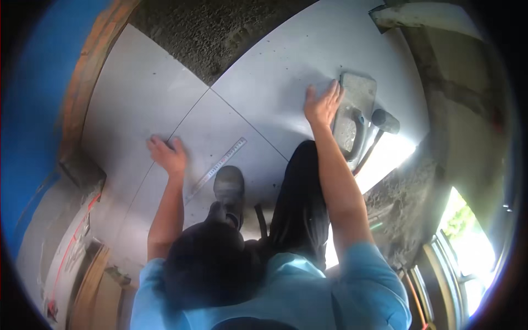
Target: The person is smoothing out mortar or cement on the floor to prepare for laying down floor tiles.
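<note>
My left hand (166,154) lies flat, fingers apart, on a large light-grey floor tile (220,132), close to the joint with the tile on its left. My right hand (323,104) presses flat on the far tile (286,71), its fingertips beside a grey plastering float (355,113). Neither hand holds anything. A metal ruler (218,168) rests on the near tile between my hands, next to my grey shoe (230,190). I crouch over the tiles in a light-blue shirt and dark trousers.
A rubber mallet (379,129) with a red-and-dark handle lies right of the float. Rough grey mortar bed (214,33) shows beyond the tiles. A blue wall (33,99) with an orange edge runs at left. A bright doorway (467,242) lies lower right.
</note>
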A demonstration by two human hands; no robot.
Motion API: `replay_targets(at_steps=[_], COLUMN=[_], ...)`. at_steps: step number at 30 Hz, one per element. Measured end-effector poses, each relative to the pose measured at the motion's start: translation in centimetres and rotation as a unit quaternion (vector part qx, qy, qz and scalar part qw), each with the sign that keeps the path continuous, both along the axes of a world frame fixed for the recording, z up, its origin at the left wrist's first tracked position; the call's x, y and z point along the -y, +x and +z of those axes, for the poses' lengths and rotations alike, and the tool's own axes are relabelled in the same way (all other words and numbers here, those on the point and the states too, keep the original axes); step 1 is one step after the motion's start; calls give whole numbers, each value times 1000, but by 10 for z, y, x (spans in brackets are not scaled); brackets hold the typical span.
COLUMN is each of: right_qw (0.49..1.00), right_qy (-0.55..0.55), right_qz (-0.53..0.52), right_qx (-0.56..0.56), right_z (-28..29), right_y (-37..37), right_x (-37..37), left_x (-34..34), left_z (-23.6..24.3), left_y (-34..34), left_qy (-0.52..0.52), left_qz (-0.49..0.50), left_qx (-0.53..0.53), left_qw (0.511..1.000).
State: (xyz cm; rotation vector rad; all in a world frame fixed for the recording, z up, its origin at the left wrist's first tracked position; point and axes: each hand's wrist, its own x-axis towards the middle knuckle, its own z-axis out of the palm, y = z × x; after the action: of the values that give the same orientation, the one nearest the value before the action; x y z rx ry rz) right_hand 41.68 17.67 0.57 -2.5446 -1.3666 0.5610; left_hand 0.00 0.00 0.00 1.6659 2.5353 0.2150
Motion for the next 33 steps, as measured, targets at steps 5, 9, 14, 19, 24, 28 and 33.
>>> replay_targets(at_steps=[5,9,14,19,24,28,33], right_qw=[966,963,979,982,984,988,979], right_qy=[155,184,-88,-127,8,122,165], right_qz=[192,197,29,17,10,13,88], right_qx=[-72,2,184,142,179,92,-83], right_z=[-9,56,70,63,66,4,-14], right_y=[-55,-41,123,179,158,113,-54], right_x=[-67,-71,34,92,53,-6,-114], left_x=[-55,-78,-117,-143,-150,-159,-170], left_z=[-18,10,9,17,39,45,44], left_y=[56,18,19,6,-14,-6,18], left_qy=[-108,-161,-177,-207,-255,-252,-288], left_qz=[-110,-29,-57,-133,-176,-196,-174], left_qx=[31,26,18,38,-5,11,18], left_qw=[988,986,982,969,951,948,942])
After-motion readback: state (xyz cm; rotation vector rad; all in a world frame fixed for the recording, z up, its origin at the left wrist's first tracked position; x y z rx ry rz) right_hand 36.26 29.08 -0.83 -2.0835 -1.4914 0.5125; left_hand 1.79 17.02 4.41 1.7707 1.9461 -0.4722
